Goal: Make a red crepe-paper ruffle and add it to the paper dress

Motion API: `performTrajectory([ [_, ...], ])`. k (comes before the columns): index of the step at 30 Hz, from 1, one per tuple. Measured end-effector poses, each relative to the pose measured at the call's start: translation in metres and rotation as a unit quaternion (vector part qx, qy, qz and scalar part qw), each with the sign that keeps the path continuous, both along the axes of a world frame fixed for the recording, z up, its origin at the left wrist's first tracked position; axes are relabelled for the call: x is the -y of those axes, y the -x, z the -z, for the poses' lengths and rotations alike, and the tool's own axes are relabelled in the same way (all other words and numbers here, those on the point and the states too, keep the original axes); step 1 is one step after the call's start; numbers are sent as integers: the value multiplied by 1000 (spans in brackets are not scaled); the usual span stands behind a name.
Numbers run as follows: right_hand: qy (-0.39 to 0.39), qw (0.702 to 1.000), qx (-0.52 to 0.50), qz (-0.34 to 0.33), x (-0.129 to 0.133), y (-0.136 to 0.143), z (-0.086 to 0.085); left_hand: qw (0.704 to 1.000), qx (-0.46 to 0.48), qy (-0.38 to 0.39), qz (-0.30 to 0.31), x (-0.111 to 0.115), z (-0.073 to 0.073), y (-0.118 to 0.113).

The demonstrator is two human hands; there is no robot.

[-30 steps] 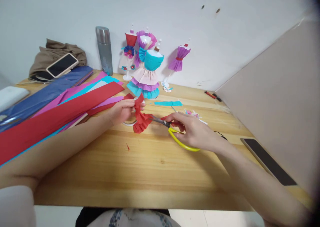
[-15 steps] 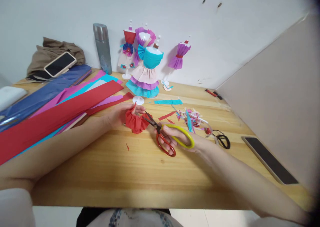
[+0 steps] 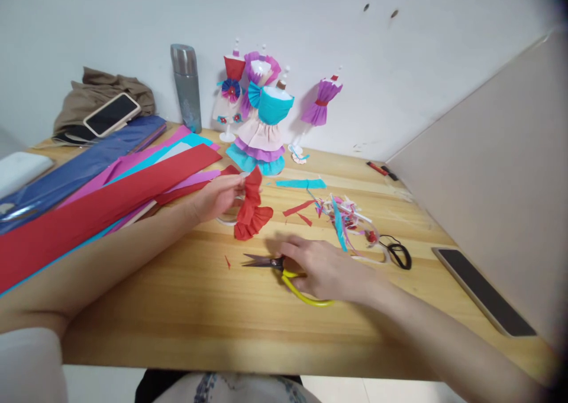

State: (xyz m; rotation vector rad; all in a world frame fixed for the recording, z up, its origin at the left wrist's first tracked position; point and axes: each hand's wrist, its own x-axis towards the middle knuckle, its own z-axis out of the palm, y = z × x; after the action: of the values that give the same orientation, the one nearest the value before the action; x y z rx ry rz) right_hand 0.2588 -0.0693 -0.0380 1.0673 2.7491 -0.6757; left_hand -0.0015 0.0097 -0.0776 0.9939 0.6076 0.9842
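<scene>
My left hand pinches a gathered piece of red crepe paper, which hangs from the fingertips over the table. A pale ring, perhaps a roll of tape, shows partly behind that hand. My right hand is closed over the handles of the scissors, low over the wood and palm down. The blades point left, slightly parted, below the red paper and apart from it. Only the yellow handle shows clearly; the red one is hidden under the hand.
Long crepe strips lie at the left. Several dressed mannequins and a flask stand along the wall. Paper scraps and a black band lie right of centre, a phone-like slab at the far right.
The scissors have moved down away from the red paper, and my right hand has turned palm down over them. The red paper, in my left hand, now hangs more upright and stretched out.
</scene>
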Motion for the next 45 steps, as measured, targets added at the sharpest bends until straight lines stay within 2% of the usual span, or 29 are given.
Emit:
performTrajectory([
  [3, -24, 999, 19, -36, 6, 6, -1, 1000, -4, -21, 2, 3, -4, -4],
  [5, -32, 999, 13, -24, 4, 5, -8, 999, -38, -30, -2, 6, -4, -5],
  [6, -37, 999, 2, 4, 1, 3, -13, 997, -61, -36, -1, 8, -5, -5],
  [8, -57, 992, -42, 102, -9, -4, -26, 993, -104, -51, 9, 10, -6, -7],
  [10, -120, 962, -139, 201, -22, -8, -39, 987, -139, -77, 22, 11, -10, -10],
  [11, -156, 940, -202, 225, -29, -8, -45, 983, -158, -91, 28, 11, -13, -12],
  [12, -165, 930, -244, 220, -36, -6, -50, 977, -181, -109, 34, 12, -16, -14],
  [14, -150, 937, -261, 176, -48, 3, -56, 962, -225, -146, 45, 12, -23, -20],
  [17, -132, 962, -202, 131, -60, 24, -55, 949, -253, -183, 48, 13, -28, -29],
  [21, -179, 970, -97, 132, -67, 41, -45, 939, -285, -193, 7, 13, -23, -34],
  [25, -177, 974, -75, 116, -69, 41, -39, 930, -311, -196, 2, 10, -15, -33],
  [29, -187, 976, -94, 59, -63, 36, -34, 959, -235, -156, 37, 9, -11, -30],
  [33, -206, 974, -86, 49, -53, 37, -32, 989, -121, -43, 76, 8, -10, -27],
  [36, -199, 974, -101, 49, -47, 37, -32, 996, -81, 14, 24, 6, -8, -24],
  [39, -183, 973, -125, 62, -44, 36, -33, 993, -104, -12, -62, 3, -6, -18],
  [41, -167, 973, -142, 75, -43, 35, -34, 973, -185, -88, -108, 5, -4, -13],
  [42, -157, 973, -151, 82, -43, 33, -34, 949, -255, -143, -122, 7, -2, -10],
  [44, -143, 971, -166, 97, -44, 31, -35, 865, -414, -256, -119, 14, 0, -5],
  [45, -137, 969, -175, 105, -46, 30, -35, 802, -493, -322, -104, 20, 1, -3],
])
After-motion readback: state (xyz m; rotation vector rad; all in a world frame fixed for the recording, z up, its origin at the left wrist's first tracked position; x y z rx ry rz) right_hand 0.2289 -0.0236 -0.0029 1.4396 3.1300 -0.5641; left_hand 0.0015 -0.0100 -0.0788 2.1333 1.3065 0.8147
